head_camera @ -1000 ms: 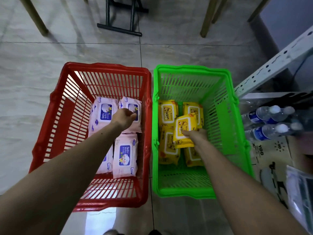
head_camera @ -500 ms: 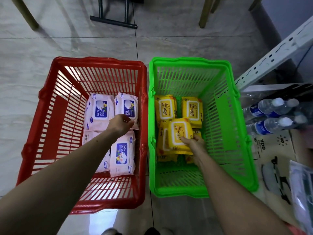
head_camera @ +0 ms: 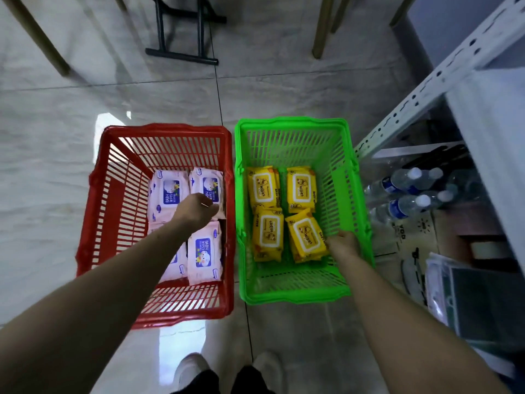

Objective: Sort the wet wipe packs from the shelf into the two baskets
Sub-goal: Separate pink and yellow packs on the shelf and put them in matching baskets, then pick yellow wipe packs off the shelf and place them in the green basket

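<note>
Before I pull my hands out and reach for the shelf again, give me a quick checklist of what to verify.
1. Pink packs only in the red basket: ok.
2. Yellow packs only in the green basket: ok.
3. Near right yellow pack lying flat: not ok, skewed.
4. Right hand free of that pack: cannot tell, fingers at its edge.
5. Left hand empty: cannot tell, knuckles hide the palm.
6. More wipe packs left on the shelf: cannot tell, only water bottles show.
</note>
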{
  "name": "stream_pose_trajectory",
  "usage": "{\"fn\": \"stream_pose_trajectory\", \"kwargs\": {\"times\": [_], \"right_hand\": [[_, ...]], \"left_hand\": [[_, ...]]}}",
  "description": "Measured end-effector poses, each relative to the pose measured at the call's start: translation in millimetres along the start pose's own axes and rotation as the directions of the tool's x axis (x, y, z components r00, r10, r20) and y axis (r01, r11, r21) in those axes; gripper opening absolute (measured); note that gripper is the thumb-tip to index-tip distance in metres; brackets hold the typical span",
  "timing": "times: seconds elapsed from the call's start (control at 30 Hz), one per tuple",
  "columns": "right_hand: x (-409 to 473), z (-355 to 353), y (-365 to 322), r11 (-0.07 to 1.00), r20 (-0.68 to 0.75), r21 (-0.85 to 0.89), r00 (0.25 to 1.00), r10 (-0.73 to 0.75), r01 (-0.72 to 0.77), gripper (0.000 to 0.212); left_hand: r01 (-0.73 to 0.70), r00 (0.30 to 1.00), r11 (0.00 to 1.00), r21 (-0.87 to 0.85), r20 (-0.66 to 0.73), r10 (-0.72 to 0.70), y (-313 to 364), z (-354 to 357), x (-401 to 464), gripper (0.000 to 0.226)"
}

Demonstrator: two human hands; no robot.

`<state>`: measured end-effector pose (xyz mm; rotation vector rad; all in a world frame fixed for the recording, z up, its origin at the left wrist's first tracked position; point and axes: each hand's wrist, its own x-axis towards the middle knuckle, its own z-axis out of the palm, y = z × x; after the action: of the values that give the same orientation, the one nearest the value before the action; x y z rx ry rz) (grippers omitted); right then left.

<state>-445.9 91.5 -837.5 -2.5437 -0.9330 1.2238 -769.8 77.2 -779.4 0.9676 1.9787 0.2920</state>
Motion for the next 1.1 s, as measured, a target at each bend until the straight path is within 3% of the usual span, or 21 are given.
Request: {"fn": "stream_pose_trajectory", "kwargs": {"times": [0.13, 0.33, 0.43, 0.5, 0.6, 0.7, 0.83, 0.97, 1.1], "right_hand": [[-83.1, -67.6, -22.6, 0.999, 0.089, -0.040, 0.996, -0.007, 0.011, 0.046], [-220.7, -191.9, -82.4, 0.974, 0.215, -0.167, 0.970, -0.115, 0.152, 0.044], [-280.4, -253.6, -109.1, 0.929, 0.208, -0.242, 0.950, -0.233, 0.281, 0.015], [-321.7, -297.2, -123.5, 0.887, 0.187, -0.304, 0.935, -0.301, 0.346, 0.022], [-370.7, -354.4, -135.7, 0.783, 0.139, -0.456, 0.903, -0.407, 0.424, 0.015], [-413.2, -410.5, -136.8, 0.722, 0.092, -0.529, 0.875, -0.475, 0.447, 0.035], [-470.9, -486.8, -122.6, 0.734, 0.001, -0.542, 0.874, -0.486, 0.409, 0.052], [-523.6, -560.5, -101.5, 0.751, -0.116, -0.551, 0.858, -0.501, 0.364, 0.053], [-569.3, -630.0, -66.6, 0.784, -0.268, -0.555, 0.831, -0.487, 0.280, 0.047]], "left_hand": [[-0.028, 0.999, 0.999, 0.044, 0.031, 0.027, 54.7, -43.4, -76.4, 0.035], [-0.157, 0.987, 0.973, 0.167, 0.043, 0.152, 168.1, -127.0, -196.6, 0.028], [-0.240, 0.971, 0.943, 0.232, 0.056, 0.234, 226.1, -163.2, -249.6, 0.028], [-0.295, 0.956, 0.924, 0.242, 0.075, 0.285, 263.4, -180.7, -285.1, 0.027], [-0.403, 0.915, 0.877, 0.263, 0.108, 0.388, 312.1, -198.2, -332.7, 0.027], [-0.546, 0.835, 0.768, 0.334, 0.141, 0.532, 360.5, -210.0, -382.2, 0.026], [-0.713, 0.691, 0.594, 0.373, 0.226, 0.687, 424.4, -215.8, -457.9, 0.025], [-0.832, 0.544, 0.439, 0.340, 0.341, 0.767, 479.4, -207.3, -532.4, 0.009], [-0.908, 0.414, 0.333, 0.256, 0.409, 0.813, 525.1, -180.7, -597.7, 0.013]]}}
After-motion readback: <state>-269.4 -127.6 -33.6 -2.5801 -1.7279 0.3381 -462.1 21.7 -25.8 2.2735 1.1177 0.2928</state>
